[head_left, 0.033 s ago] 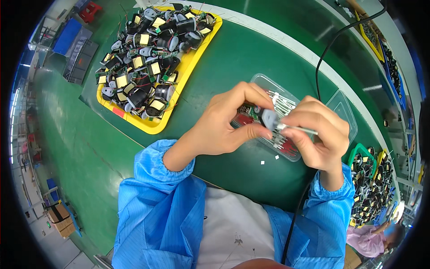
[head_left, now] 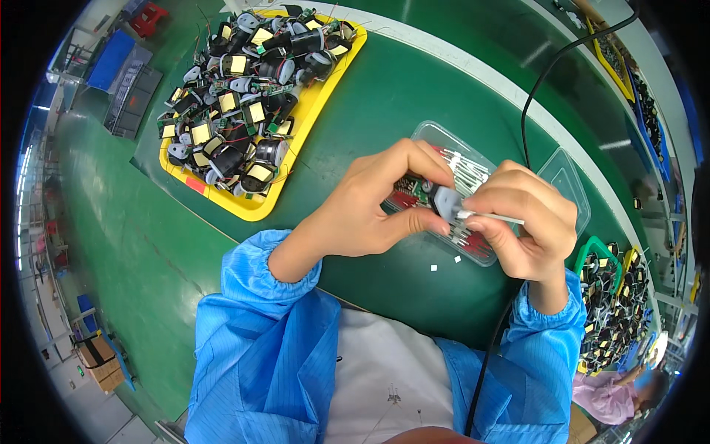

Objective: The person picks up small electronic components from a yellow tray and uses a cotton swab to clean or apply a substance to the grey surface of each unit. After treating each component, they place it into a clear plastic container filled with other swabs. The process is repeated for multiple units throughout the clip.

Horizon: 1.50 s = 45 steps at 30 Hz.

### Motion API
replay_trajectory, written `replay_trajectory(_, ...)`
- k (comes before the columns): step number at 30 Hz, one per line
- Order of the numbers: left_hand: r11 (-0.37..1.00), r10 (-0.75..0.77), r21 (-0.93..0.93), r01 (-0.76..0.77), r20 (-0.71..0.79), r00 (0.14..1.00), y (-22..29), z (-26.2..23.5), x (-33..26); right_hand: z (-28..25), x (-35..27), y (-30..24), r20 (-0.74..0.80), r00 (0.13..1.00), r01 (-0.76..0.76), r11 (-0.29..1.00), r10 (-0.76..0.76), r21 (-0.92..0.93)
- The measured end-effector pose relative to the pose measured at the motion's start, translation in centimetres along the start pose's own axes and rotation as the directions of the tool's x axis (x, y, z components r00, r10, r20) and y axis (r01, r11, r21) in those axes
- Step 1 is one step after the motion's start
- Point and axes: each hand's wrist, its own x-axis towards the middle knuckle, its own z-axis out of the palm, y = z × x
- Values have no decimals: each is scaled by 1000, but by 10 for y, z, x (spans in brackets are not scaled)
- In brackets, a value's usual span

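Currently both hands are busy close together, with the work held between them. Left hand (head_left: 362,203) pinches a grey-faced part (head_left: 446,201) with thumb and fingers, its green board showing behind the grey. Right hand (head_left: 529,218) grips a thin white rod (head_left: 503,218) near its inner end, the outer end sticking out to the right. Rod's inner end is at the grey face; cannot tell whether it is seated.

Part sits above a clear box (head_left: 436,135) of white and red pieces; fingers hide some of the box's edges. Lid (head_left: 568,179) lies just right of the box, beyond the right hand. Two white squares (head_left: 433,268) lie near the box's lower edge.

Yellow tray (head_left: 305,140), heaped with similar parts, overhangs the left edge of the green table (head_left: 377,96). A broad strip of tabletop separates it from the box, giving the left hand side room. Tighter at right: a black cable (head_left: 526,96) drops behind the right hand, and a green tray (head_left: 592,248) stands near that wrist.
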Motion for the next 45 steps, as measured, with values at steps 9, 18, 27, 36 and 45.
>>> replay_trajectory(9,994,95,-50,-97,-39,995,-5,4,-1,16,-10,25,-148,984,125,979,-102,159)
replay_trajectory(18,988,146,72,-136,-156,977,-6,13,-2,26,-13,16,-230,966,113,993,-120,-43)
replay_trajectory(27,943,234,267,-197,-116,965,-6,13,-5,22,-16,14,-156,988,16,999,-10,40)
replay_trajectory(36,972,198,160,-174,-148,969,-8,17,-6,28,-18,15,-201,979,45,998,-36,42)
replay_trajectory(45,999,-33,-30,27,-232,972,-5,21,-5,12,-14,23,-55,976,-184,939,209,291)
